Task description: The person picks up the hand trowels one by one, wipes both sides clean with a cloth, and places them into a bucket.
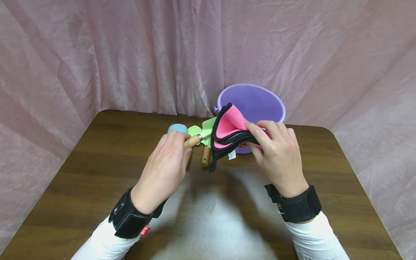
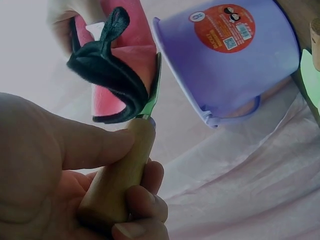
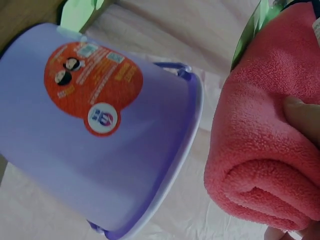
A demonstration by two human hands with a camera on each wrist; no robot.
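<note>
My left hand (image 1: 164, 164) grips the wooden handle (image 2: 127, 165) of a small trowel (image 1: 208, 127) with a light green blade. A folded pink cloth (image 1: 230, 121) with black edging is held between the thumb and fingers of my right hand (image 1: 279, 155). The cloth lies against the blade and hides part of it. In the right wrist view, the rolled end of the cloth (image 3: 265, 120) shows, with a sliver of green blade beside it. Just behind the cloth stands a purple bucket (image 1: 256, 103), upright, with a red label (image 3: 90, 82) on its side.
On the table (image 1: 97, 173), another wooden-handled tool (image 1: 205, 157) lies below the trowel. A second light green piece (image 1: 194, 130) and a blue object (image 1: 177, 127) are partly hidden near my left hand. Pink curtain (image 1: 162, 54) hangs directly behind the table's far edge.
</note>
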